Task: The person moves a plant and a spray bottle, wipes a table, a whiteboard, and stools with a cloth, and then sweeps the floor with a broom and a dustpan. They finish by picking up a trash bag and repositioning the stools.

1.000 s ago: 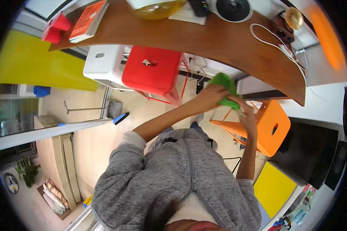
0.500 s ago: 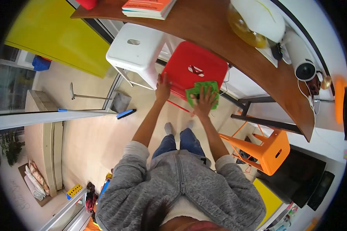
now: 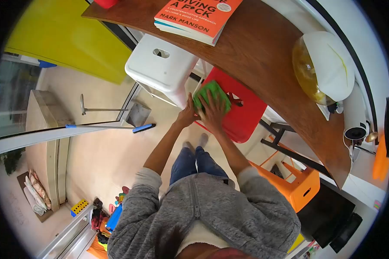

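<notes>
Right hand [image 3: 212, 113] lies flat, fingers spread, on the green cloth [image 3: 209, 96]: soft, light, likely bunches. Left hand [image 3: 187, 114] grips the red stool [image 3: 237, 114] edge beside it.

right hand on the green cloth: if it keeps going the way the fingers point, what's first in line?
Probably the underside edge of the wooden table. The right hand presses the green cloth on the red stool, fingers pointing tableward; depth is unclear.

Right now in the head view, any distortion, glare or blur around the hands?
Head view: strong fisheye, black corners, the desk edge bows. Even lighting, no glare on the red stool. Right hand on the green cloth and left hand at the seat edge are sharp; book title legible.
</notes>
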{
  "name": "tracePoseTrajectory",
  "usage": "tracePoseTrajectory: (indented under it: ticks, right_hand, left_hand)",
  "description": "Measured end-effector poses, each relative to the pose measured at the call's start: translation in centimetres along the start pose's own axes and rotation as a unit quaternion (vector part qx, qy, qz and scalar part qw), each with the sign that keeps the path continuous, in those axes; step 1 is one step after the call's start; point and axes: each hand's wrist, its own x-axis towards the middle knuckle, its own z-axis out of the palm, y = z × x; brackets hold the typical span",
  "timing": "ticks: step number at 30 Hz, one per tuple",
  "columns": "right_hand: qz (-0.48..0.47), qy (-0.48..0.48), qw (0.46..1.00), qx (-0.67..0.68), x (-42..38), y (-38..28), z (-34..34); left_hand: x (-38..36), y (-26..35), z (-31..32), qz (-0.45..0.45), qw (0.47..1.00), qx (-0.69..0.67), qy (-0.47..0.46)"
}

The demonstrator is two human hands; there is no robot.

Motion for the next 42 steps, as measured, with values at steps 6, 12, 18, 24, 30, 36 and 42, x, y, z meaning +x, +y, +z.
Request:
tracePoseTrajectory:
  ticks: [6,12,18,24,30,36,42]
  right_hand:
    - [0.247,0.068,0.96,-0.116,-6.3,12.7,-4.1]
    - [0.242,0.242,0.933,-0.11,7.1,11.4,-7.3]
    - [-0.077,-0.056,0.995,-0.002,11.5,-6.1,5.6]
    - [-0.193,-0.111,0.975,0.019,20.4,-16.7,14.3]
    - [-0.192,-0.055,0.98,0.004,35.4,-11.1,18.2]
    - [0.008,0.008,0.999,-0.034,29.0,-15.5,21.6]
    - [0.008,-0.139,0.982,-0.126,15.9,-13.5,11.1]
  left_hand:
    - [0.5,1.0,-0.9,0.009,0.998,-0.045,-0.048]
    - [0.1,-2.4,-8.9,0.079,0.965,0.21,0.135]
    - [4.6,-16.6,-21.6,-0.05,0.919,-0.127,0.369]
    - [3.5,-16.5,-24.6,-0.059,0.871,-0.39,0.293]
    - [4.4,-19.5,-24.8,-0.021,0.936,-0.177,0.303]
    - [4.3,-19.9,-24.3,-0.045,0.845,-0.432,0.313]
    - [6.4,-19.5,-24.0,-0.036,0.916,-0.221,0.333]
